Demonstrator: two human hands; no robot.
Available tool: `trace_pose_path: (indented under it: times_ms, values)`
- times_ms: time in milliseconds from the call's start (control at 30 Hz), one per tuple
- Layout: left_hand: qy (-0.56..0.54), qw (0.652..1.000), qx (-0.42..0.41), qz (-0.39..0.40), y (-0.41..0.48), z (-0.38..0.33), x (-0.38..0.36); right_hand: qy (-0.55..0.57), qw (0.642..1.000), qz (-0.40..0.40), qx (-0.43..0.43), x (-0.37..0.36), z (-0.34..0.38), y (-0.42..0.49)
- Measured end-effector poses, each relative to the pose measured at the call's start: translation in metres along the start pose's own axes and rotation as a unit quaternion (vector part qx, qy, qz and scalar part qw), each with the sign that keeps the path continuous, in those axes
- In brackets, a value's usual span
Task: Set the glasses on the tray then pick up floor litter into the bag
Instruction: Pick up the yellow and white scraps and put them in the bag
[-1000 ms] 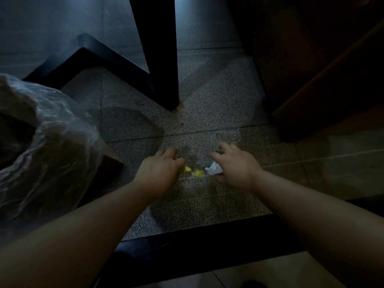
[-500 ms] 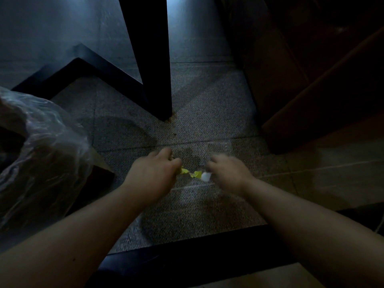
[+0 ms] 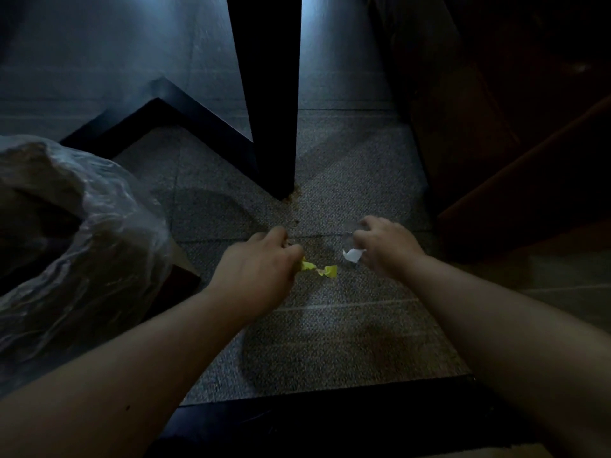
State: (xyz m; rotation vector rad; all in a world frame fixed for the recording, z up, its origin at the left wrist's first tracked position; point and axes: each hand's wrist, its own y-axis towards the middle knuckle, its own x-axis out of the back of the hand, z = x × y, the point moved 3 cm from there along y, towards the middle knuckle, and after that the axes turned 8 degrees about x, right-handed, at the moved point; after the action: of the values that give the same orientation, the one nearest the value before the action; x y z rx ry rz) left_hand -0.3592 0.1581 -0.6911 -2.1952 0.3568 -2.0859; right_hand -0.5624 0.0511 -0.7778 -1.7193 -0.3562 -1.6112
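Crouched low over the carpet (image 3: 330, 342), left hand (image 3: 258, 276) with grip pinched on a yellow wrapper (image 3: 317, 270), right hand (image 3: 385, 247) clamped on a white scrap (image 3: 352, 255), both likely gathered for the plastic bag (image 3: 76, 246) waiting close at left.

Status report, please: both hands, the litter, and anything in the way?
Left hand closed on yellow wrapper. Right hand closed on white scrap. Plastic bag open at left. Table leg just beyond hands.
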Motion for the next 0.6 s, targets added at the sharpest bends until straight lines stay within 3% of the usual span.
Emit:
trace_pose_path:
  times_ms: [233, 400, 600]
  values:
    - [0.009, 0.999, -0.001, -0.041, -0.003, -0.001, 0.043, 0.015, 0.998, -0.054, 0.004, 0.031, 0.005, -0.013]
    - [-0.006, 0.994, 0.000, -0.110, -0.037, 0.023, 0.127, 0.044, 0.983, -0.155, 0.085, 0.127, 0.051, -0.032]
    - [-0.020, 0.985, 0.054, -0.164, -0.116, 0.109, 0.208, 0.123, 0.969, -0.171, 0.126, 0.244, 0.149, -0.044]
